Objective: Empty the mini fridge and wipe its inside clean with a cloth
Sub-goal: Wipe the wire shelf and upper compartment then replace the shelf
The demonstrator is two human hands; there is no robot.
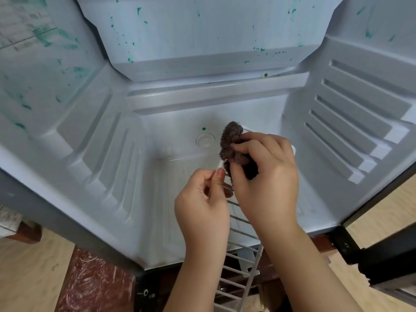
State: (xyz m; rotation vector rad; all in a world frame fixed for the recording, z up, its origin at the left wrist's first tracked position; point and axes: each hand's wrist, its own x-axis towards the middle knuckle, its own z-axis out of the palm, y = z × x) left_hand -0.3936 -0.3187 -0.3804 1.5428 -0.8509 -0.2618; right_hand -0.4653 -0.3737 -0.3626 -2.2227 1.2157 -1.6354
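Mini fridge (94, 136) looked emptied to us, but green stains (56, 37) on its left wall and upper panel meant most wiping was left. Our left hand (202, 203) pinched a wire rack (242, 245) bar; our right hand (267, 174) clutched the cloth (234, 145) above the fridge floor.

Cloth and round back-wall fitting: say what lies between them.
Head view: only bare white fridge liner between the cloth and the round fitting.
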